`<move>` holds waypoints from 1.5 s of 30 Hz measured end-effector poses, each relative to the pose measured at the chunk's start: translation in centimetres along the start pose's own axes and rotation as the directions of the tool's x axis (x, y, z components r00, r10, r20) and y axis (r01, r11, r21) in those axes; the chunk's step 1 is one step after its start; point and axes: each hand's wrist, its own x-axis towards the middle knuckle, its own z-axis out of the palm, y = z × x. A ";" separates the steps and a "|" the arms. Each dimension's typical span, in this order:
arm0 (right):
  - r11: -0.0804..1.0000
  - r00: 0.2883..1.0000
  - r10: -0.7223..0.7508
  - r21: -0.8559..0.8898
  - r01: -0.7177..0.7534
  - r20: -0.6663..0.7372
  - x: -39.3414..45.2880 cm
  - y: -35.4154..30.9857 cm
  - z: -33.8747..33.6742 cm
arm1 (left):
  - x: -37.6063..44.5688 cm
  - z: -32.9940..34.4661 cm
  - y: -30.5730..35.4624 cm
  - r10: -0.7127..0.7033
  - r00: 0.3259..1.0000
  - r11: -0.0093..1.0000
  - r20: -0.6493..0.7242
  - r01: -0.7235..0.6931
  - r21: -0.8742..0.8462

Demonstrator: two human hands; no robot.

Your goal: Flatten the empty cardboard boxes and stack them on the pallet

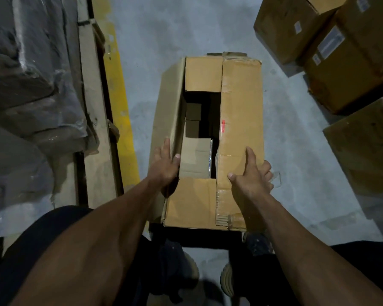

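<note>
Both forearms reach forward and down to the box, which stands on the floor between the two hands. The left hand lies against the box's left wall, fingers straight, thumb hooked over the top edge, grip released. The right hand rests on the right top flap, index finger and thumb spread flat, other fingers curled over the outer edge, grasping it. Left of the left hand lies a pallet; more cartons sit right of the right hand.
</note>
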 end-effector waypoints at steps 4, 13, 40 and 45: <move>0.996 0.997 -0.067 -0.066 0.064 -0.049 0.3 -1.4 -0.4 | 1.1 0.0 -0.3 -0.093 0.987 0.964 -0.127 0.058 -0.258; 0.749 0.795 -0.607 -0.348 0.564 -0.018 -0.3 -2.4 -1.2 | 2.6 2.6 -1.4 -0.056 0.983 0.969 -0.176 0.011 -0.247; -0.121 0.681 -0.537 -0.844 0.523 0.499 0.4 -3.7 -14.0 | 0.9 1.8 0.5 -0.087 0.983 0.967 -0.160 0.045 -0.251; 0.187 0.829 -0.462 -0.880 0.437 0.314 2.0 -0.2 -11.9 | 0.9 1.9 0.6 -0.095 0.981 0.972 -0.169 0.055 -0.230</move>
